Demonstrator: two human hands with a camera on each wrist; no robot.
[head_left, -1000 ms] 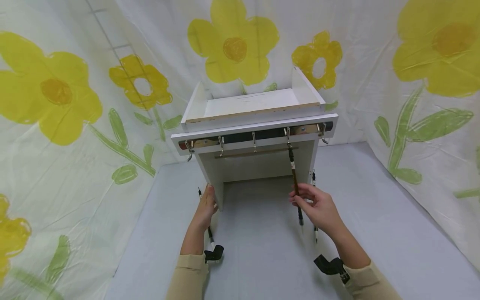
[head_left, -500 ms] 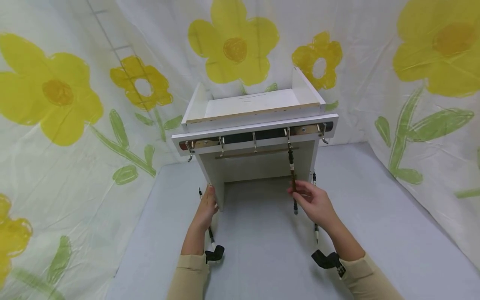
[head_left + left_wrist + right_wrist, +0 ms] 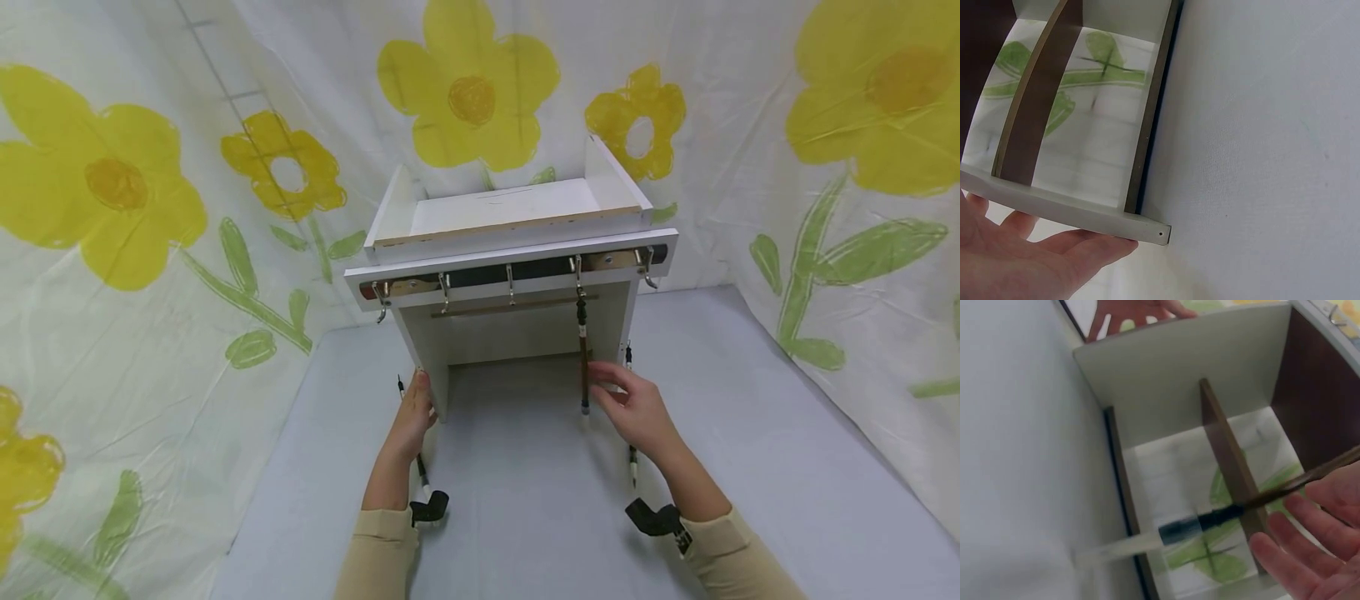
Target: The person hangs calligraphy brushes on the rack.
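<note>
A calligraphy brush (image 3: 583, 358) with a brown handle hangs tip down from a hook on the front rail (image 3: 480, 273) of a white shelf unit (image 3: 517, 235). In the right wrist view, the brush's dark collar (image 3: 1180, 530) and pale, blurred tip show. Just right of its handle is my right hand (image 3: 633, 408), fingers loosely bent and spread; whether a finger still touches the handle is hard to tell. My left hand (image 3: 408, 421) rests against the outer face of the unit's left side panel (image 3: 1072, 209), fingers extended along it.
A second brush (image 3: 632, 454) is beside the unit's right side, partly behind my right hand. Another brush (image 3: 422, 471) is at the left, partly behind my left hand. Several metal hooks line the rail. A flower-printed curtain (image 3: 472, 100) stands behind the grey-white tabletop (image 3: 517, 517).
The brush has swung from slanted to nearly upright, its tip moving left. My right hand has let its fingers loosen from the handle. The left hand stays at the panel.
</note>
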